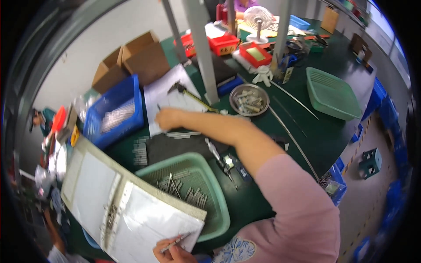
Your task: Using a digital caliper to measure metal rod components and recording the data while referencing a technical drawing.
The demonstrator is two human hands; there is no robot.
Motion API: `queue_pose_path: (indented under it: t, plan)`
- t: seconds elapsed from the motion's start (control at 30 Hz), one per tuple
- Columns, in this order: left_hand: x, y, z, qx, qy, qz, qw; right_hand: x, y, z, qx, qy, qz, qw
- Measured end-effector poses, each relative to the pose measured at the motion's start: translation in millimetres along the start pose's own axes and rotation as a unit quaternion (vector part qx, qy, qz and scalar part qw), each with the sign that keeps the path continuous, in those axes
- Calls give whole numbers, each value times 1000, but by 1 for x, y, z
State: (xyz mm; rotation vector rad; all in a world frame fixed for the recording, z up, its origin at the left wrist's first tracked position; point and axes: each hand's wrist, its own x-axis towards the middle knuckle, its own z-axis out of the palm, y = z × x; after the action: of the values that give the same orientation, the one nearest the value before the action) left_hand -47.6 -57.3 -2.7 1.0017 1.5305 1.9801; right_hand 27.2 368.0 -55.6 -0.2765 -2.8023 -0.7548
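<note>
Pen (175, 242) pinched in the fingers of the hand (172, 253) at the lower edge, its tip on the open ring binder (127, 206); which hand this is cannot be told. The other hand (169, 118), fingers curled, its grip not visible, rests on a white paper sheet (163, 94) beside a blue bin (115, 111). The binder overlaps a green basket (210, 193) of small metal parts.
</note>
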Motion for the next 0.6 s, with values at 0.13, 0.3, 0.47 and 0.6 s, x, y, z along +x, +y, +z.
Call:
queue_pose_path:
  t: [0.13, 0.3, 0.47, 0.6]
  plan:
    - [0, -5, 10, 10, 22, 19, 1000, 5, 6, -8, -45, -2, -128, 991]
    - [1, -2, 7, 26, 30, -1, 999, -33, 10, -105, 146, 274, 179, 934]
    - [9, 3, 10, 1, 22, -4, 1000, -130, 38, -202, 173, 378, 440, 796]
    - [10, -2, 5, -35, 19, 4, 999, -217, 129, -187, 119, 112, 679, 715]
